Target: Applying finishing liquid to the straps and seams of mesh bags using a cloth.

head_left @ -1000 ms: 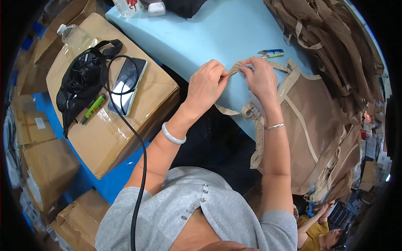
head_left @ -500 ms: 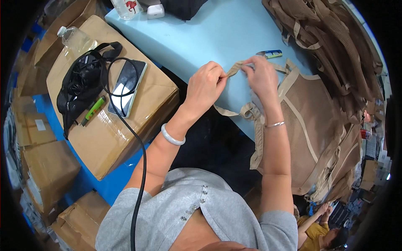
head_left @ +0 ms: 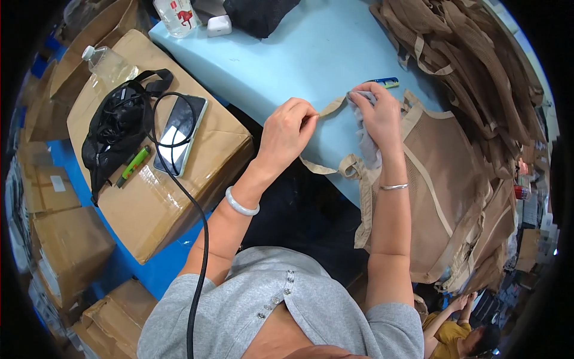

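Observation:
My left hand (head_left: 289, 130) pinches a beige fabric strap (head_left: 332, 108) between thumb and fingertips. From there the strap stretches to my right hand (head_left: 381, 115), whose fingers are closed on a crumpled grey cloth (head_left: 368, 147) at the strap. The cloth hangs down along the palm. Below, more of the strap loops and bunches near my right wrist. To the right lies a brown mesh piece (head_left: 442, 179) with beige binding along its edges and seams. Just beyond my right hand are blue thread snips (head_left: 386, 82), partly hidden by the fingers.
A light blue table (head_left: 269, 66) carries a pile of brown mesh pieces (head_left: 472, 66), a bottle (head_left: 177, 17) and a white case (head_left: 219, 26). At left, a cardboard box (head_left: 149, 209) holds a phone (head_left: 181, 136), a black pouch (head_left: 116, 125) and a green marker (head_left: 133, 166). Another person (head_left: 454, 329) sits lower right.
My left hand has shifted slightly down and left, drawing the strap straighter. My right hand has turned, and the grey cloth now shows at its fingertips.

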The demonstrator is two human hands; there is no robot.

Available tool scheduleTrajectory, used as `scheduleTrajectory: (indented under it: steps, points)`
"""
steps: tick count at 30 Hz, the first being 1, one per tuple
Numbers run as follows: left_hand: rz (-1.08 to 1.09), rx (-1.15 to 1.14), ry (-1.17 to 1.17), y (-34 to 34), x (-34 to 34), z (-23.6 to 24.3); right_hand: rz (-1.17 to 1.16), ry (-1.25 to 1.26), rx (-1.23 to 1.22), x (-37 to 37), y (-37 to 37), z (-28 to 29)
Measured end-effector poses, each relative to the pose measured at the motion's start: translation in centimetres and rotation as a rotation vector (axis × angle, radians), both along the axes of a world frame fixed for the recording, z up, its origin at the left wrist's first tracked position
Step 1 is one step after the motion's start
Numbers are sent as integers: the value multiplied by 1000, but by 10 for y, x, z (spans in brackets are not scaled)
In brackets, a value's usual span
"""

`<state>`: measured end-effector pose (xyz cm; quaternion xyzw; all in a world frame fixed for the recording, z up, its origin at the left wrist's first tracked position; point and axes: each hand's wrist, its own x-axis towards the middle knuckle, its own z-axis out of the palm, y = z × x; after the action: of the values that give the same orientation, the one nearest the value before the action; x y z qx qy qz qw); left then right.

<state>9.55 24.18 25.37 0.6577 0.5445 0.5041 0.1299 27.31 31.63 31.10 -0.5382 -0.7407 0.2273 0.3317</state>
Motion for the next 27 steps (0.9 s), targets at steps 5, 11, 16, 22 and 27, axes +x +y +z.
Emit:
scheduleTrajectory:
  steps: [5,11,16,22,27]
  points:
    - [-64,-261,-304,1,-7,11,-26,-13,-13,9,4,-3]
    - [-83,-395,-466,2,-14,19,-57,-43,-21,10,8,-10]
    - [-52,-524,-472,0,-15,28,-48,-26,-24,7,8,-11]
    - [113,-401,29,-6,-19,23,-28,-111,-10,11,13,-26]
    - [154,-180,182,-14,-19,16,-8,-82,10,12,13,-28]
